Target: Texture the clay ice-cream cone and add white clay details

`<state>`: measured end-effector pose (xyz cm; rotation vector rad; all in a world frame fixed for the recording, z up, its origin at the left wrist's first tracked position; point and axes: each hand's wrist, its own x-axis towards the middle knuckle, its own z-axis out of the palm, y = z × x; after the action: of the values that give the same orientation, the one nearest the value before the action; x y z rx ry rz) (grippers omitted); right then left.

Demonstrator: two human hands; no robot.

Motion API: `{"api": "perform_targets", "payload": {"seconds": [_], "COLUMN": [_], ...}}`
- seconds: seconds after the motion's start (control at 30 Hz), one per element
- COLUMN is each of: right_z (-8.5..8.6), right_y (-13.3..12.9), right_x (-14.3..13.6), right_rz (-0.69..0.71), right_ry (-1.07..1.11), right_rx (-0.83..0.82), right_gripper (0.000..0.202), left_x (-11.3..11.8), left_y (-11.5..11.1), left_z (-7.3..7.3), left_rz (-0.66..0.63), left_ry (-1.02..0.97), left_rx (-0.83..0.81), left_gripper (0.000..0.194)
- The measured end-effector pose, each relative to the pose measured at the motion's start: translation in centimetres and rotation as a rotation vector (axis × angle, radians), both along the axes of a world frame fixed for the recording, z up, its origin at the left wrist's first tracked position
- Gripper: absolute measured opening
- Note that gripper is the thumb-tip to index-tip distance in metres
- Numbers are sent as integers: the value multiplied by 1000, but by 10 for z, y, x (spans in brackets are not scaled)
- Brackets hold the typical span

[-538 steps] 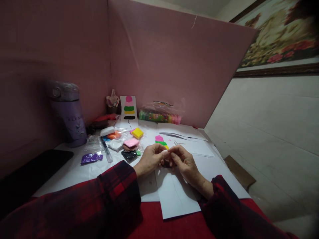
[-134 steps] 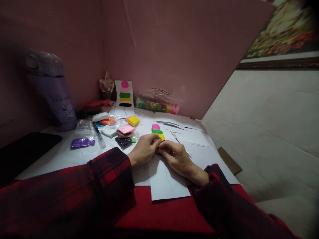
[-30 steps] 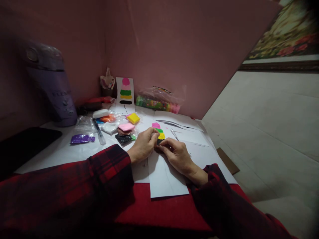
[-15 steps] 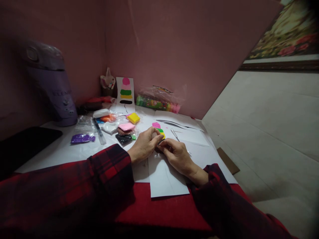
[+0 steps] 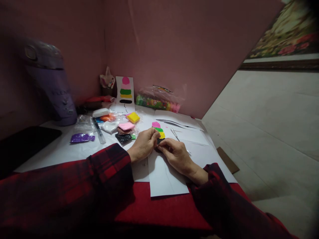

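Note:
A strip of white paper point(image 5: 169, 182) lies in front of me, bearing a clay picture with a pink patch point(image 5: 156, 124), a green band point(image 5: 159, 130) and a yellow band point(image 5: 161, 135). Below the yellow is black clay point(image 5: 160, 141), partly covered by my fingers. My left hand point(image 5: 144, 142) is closed, its thumb and fingertips pressed together at the clay's left side. From the right, my right hand point(image 5: 176, 156) pinches at the black clay's lower edge. A slim metal tool point(image 5: 174, 134) rests on the paper beyond my right hand.
Bagged clay in yellow point(image 5: 133, 117), pink point(image 5: 126, 127), black point(image 5: 123, 138) and purple point(image 5: 82, 138) lies to the left, near a pen point(image 5: 99, 130). A purple tumbler point(image 5: 58, 89) stands behind. A coloured card point(image 5: 125, 94) leans against the wall beside a bag of markers point(image 5: 159, 101).
My fingertips have shifted slightly, and more of the black clay and yellow band shows between my hands. The other things stay in place.

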<state>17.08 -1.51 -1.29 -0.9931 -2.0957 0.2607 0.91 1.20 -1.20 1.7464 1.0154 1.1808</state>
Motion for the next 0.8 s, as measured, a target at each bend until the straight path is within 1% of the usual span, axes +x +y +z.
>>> {"api": "perform_targets", "payload": {"seconds": [0.2,0.27,0.33,0.37,0.53,0.67,0.8], "right_z": [1,1,1,1,2,2,2], "right_y": [-1,0,0,0,-1,-2,-1], "right_x": [0,0,0,0,0,0,0], "right_rz": [12,9,-4,-11,-17,-17,-12], "right_ry": [0,-5,-17,-23,-37,-42,-38], "right_rx": [4,7,9,7,-6,-11,-10], "right_gripper": [13,13,13,12,13,12,13], "left_x": [0,-1,-1,-1,-1,1,1], "left_y": [1,1,1,1,1,0,-1], "left_z": [1,0,-1,-2,-5,-3,-1], "left_rz": [-2,9,11,4,-57,-59,-60], "left_ry": [20,27,25,20,-7,-35,-43], "left_rx": [20,49,62,56,-18,-52,-61], "left_gripper": [24,19,10,9,17,17,12]}}
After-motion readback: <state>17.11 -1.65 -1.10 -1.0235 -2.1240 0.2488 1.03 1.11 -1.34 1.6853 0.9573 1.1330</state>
